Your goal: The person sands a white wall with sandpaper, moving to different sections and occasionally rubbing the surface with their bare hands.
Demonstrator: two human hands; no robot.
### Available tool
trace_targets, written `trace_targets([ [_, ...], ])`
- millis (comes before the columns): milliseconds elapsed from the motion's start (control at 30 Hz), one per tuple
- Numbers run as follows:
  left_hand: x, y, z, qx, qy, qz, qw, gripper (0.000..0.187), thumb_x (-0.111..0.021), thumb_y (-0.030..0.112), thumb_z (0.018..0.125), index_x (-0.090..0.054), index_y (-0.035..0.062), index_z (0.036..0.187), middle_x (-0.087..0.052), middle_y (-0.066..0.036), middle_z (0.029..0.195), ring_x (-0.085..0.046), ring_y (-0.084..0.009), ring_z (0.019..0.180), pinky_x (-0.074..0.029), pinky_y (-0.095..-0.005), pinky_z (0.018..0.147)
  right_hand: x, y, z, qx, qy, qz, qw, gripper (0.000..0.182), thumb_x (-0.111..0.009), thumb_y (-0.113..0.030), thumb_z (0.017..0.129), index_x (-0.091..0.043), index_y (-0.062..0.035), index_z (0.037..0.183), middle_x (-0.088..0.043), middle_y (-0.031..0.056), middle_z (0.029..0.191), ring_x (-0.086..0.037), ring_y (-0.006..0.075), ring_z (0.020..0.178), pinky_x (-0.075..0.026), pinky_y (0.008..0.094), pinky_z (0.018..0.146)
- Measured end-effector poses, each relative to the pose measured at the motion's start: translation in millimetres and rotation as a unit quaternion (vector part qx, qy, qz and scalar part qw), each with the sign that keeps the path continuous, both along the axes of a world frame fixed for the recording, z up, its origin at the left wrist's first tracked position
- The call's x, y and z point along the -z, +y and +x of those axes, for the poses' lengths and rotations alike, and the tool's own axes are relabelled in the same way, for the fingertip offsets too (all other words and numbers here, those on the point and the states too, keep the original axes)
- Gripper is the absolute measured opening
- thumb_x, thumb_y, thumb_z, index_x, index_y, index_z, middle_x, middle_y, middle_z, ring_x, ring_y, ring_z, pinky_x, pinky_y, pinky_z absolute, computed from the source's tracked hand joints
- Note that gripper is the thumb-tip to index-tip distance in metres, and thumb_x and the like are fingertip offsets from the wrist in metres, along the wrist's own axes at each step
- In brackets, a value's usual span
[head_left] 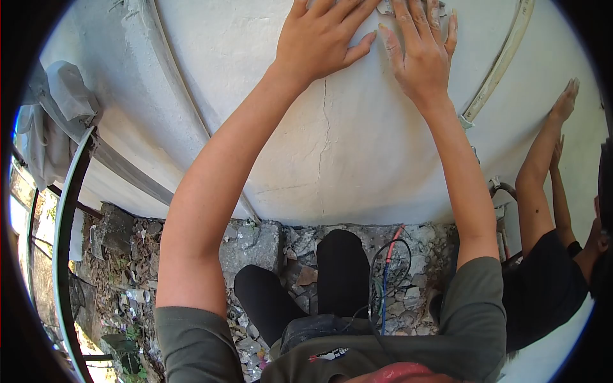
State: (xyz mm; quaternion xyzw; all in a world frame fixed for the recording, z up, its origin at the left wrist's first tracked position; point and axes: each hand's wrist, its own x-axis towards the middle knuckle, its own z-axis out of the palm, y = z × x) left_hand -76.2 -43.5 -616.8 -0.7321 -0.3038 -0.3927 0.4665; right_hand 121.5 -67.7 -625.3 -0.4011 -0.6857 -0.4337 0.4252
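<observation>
Both of my arms reach up to a pale, painted wall [281, 166]. My left hand [329, 32] lies against the wall, fingers spread and nothing seen in it. Beside it, my right hand [423, 54] has white dust on its fingers. Its fingers are stretched over a small greyish flat piece [385, 7], pressing it to the wall; the piece is mostly hidden and cut off by the top edge, perhaps sandpaper. Below the hands, a thin crack [325, 115] runs down the wall.
At right a co-worker [546, 281] in black has hands raised to the wall. A pipe [504, 60] runs up the right side, another conduit [172, 64] the left. A metal railing [69, 191] stands left. Rubble [306, 277] and cables [386, 281] lie around my legs.
</observation>
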Motion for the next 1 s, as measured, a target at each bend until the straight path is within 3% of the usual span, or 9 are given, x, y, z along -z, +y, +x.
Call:
trace_targets([
  [300,0,-2,1,-0.002,0.001,0.004,1.0,0.078,-0.06,0.047,0.095,-0.034,0.0172,0.162,-0.025,-0.004,0.171,-0.018,-0.0267,0.158,-0.011,-0.0479,0.127,19,7,5,0.029,-0.006,0.005,1.0,0.067,-0.062,-0.025,0.095,-0.042,-0.0037,0.155,-0.04,0.0155,0.162,-0.029,0.0364,0.154,-0.012,0.0582,0.124],
  [467,1,0,-1,-0.026,0.008,-0.001,1.0,0.077,-0.057,0.05,0.097,-0.033,0.0176,0.162,-0.023,-0.004,0.171,-0.017,-0.0264,0.158,-0.011,-0.0474,0.127,3,12,7,0.031,-0.013,0.025,0.999,0.064,-0.062,-0.025,0.096,-0.045,-0.0025,0.154,-0.042,0.0147,0.161,-0.03,0.0341,0.154,-0.014,0.057,0.124],
  [633,0,0,-3,0.011,0.005,-0.02,1.0,0.075,-0.056,0.049,0.098,-0.033,0.0171,0.162,-0.024,-0.005,0.171,-0.018,-0.0262,0.158,-0.012,-0.0471,0.127,-20,16,24,-0.044,-0.082,0.115,0.989,0.048,-0.071,-0.024,0.094,-0.064,-0.0055,0.137,-0.063,0.0126,0.142,-0.05,0.0324,0.142,-0.031,0.0533,0.12],
  [800,0,-2,-6,0.027,0.001,-0.015,1.0,0.073,-0.056,0.048,0.099,-0.035,0.014,0.161,-0.028,-0.007,0.169,-0.021,-0.0265,0.157,-0.015,-0.0463,0.126,-31,17,24,-0.048,-0.094,0.151,0.983,0.038,-0.074,-0.02,0.092,-0.071,-0.007,0.127,-0.071,0.0117,0.129,-0.059,0.0308,0.134,-0.037,0.0519,0.117],
  [967,-2,-5,-13,0.094,-0.008,-0.012,0.995,0.07,-0.059,0.036,0.096,-0.04,0.0082,0.157,-0.042,-0.011,0.161,-0.034,-0.028,0.151,-0.024,-0.0458,0.122,-43,20,22,-0.085,-0.095,0.2,0.971,0.026,-0.076,-0.015,0.089,-0.076,-0.006,0.114,-0.075,0.0128,0.121,-0.062,0.0272,0.131,-0.041,0.0486,0.114],
  [1000,-1,-4,-14,0.093,-0.008,-0.012,0.996,0.07,-0.059,0.036,0.096,-0.04,0.0082,0.157,-0.042,-0.011,0.161,-0.034,-0.028,0.151,-0.024,-0.0458,0.122,-50,17,22,-0.092,-0.103,0.224,0.965,0.018,-0.076,-0.012,0.089,-0.076,-0.0052,0.106,-0.076,0.0126,0.111,-0.066,0.0278,0.121,-0.044,0.0477,0.107],
])
